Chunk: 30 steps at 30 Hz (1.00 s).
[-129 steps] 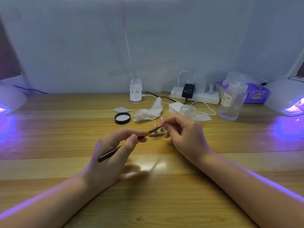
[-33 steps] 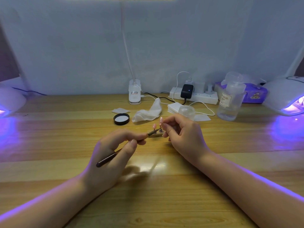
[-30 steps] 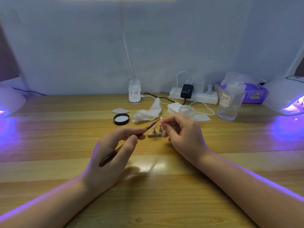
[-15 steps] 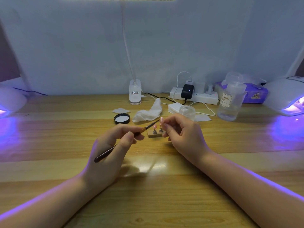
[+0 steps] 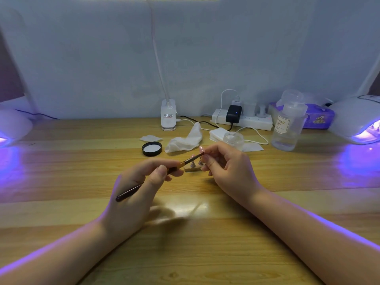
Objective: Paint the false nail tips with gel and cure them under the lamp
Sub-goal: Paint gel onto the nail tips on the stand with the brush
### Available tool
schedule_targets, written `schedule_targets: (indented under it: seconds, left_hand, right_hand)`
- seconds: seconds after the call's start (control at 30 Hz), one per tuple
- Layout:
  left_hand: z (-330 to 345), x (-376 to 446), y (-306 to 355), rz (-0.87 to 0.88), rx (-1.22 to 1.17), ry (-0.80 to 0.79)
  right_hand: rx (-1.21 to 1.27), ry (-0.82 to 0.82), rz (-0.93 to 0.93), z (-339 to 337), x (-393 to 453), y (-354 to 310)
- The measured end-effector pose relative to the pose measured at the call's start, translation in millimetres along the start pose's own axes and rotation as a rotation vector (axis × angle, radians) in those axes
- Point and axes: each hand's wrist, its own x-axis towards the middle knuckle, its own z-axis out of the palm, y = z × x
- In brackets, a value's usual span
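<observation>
My left hand pinches a thin dark brush pen-style, bristles pointing up and right. The brush tip touches a pink false nail tip held up on its small stand between the fingers of my right hand. Between the hands a small wooden block sits on the table with another pink nail tip standing on it. A small clear jar stands open just behind my right hand, its black lid lying to the left. Two white curing lamps glow purple: one at the far right, one at the far left.
A crumpled white wipe, small white pads and a stack of pads lie behind the hands. A clear pump bottle, a purple tissue pack, a power strip with cables and a clip lamp base line the back wall.
The brush tip rose from the tips on the block to the nail tip my right hand holds. Both hands stay in nearly the same place.
</observation>
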Motion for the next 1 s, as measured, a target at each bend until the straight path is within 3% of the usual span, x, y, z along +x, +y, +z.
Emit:
schedule_targets:
  seconds: [0.33, 1.0]
  left_hand:
    - [-2.2, 2.2, -3.3, -0.046, 0.077, 0.028]
    - [1.2, 1.0, 5.3, 0.132, 0.320, -0.049]
  right_hand:
    - [0.018, -0.010, -0.050, 1.6, -0.2, -2.6]
    - [-0.116, 0.069, -0.071, 1.0, 0.1, -2.1]
